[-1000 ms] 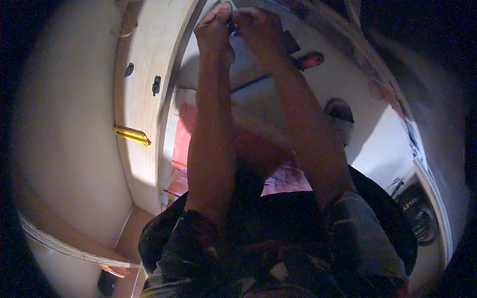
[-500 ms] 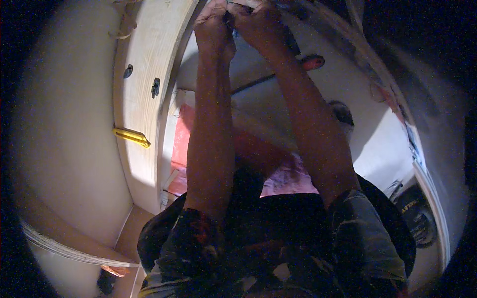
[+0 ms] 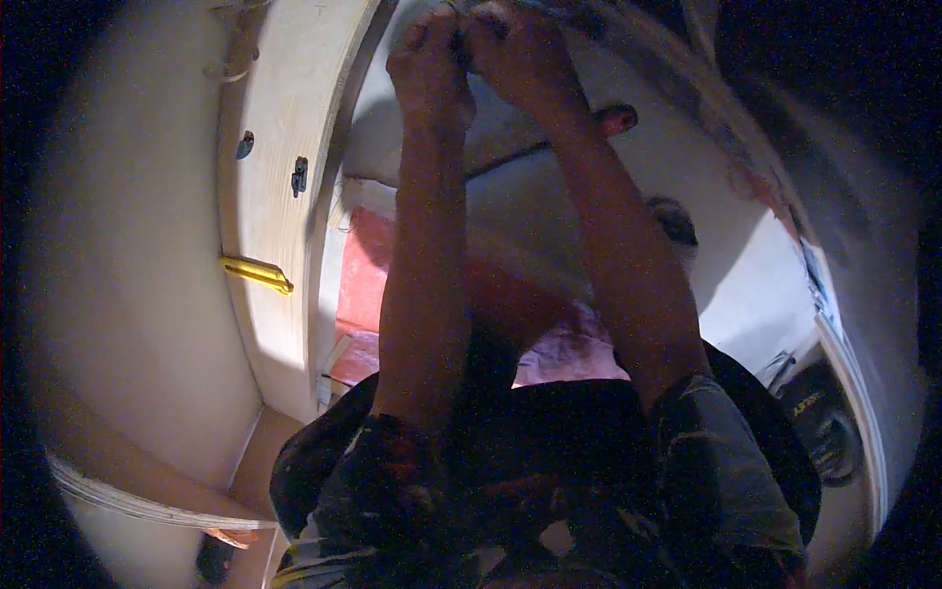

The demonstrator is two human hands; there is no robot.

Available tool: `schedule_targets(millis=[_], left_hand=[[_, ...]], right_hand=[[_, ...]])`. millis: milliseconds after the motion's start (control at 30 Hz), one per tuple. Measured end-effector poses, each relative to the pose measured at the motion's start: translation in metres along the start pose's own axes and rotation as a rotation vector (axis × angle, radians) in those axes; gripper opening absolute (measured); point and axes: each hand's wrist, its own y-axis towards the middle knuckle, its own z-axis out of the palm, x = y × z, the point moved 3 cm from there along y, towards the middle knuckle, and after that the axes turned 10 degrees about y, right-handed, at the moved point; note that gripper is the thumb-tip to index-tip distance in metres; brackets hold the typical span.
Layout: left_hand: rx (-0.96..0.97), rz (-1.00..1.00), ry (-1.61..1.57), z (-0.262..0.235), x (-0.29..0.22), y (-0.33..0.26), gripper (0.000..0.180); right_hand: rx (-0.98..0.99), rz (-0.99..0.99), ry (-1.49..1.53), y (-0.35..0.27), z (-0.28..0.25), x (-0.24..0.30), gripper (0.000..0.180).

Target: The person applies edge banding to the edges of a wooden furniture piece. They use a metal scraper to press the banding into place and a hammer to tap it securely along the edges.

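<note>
One dark object shows between two curled hands, pinching what I cannot tell.

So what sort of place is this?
Probably a dim, cramped indoor workspace: there's a slim yellow box cutter on a pale wooden board, and what looks like a long, red-handled tool.

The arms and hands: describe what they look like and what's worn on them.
Both forearms are bare, tapering toward the wrists. The left hand and right hand show no gloves. The loose sleeves are dark, with greyer areas, and end around the elbows. Dim light hides finer markings.
</note>
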Motion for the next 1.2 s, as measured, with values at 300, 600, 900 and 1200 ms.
schedule_targets(millis=[300,600,900,1200], left_hand=[[-0.001,-0.144,-0.381,0.004,0.000,0.012,0.024],[-0.029,0.177,0.165,-0.005,-0.024,0.015,0.022],[-0.057,0.260,0.396,-0.006,-0.028,0.015,0.024],[0.011,-0.152,-0.666,0.016,0.001,0.016,0.031]], right_hand=[[0.028,-0.297,-0.096,0.020,0.012,-0.017,0.028],[-0.055,-0.175,0.135,0.019,0.002,0.002,0.029],[0.016,-0.087,0.190,0.017,-0.002,0.006,0.030],[0.004,-0.286,0.072,0.022,-0.001,-0.009,0.029]])
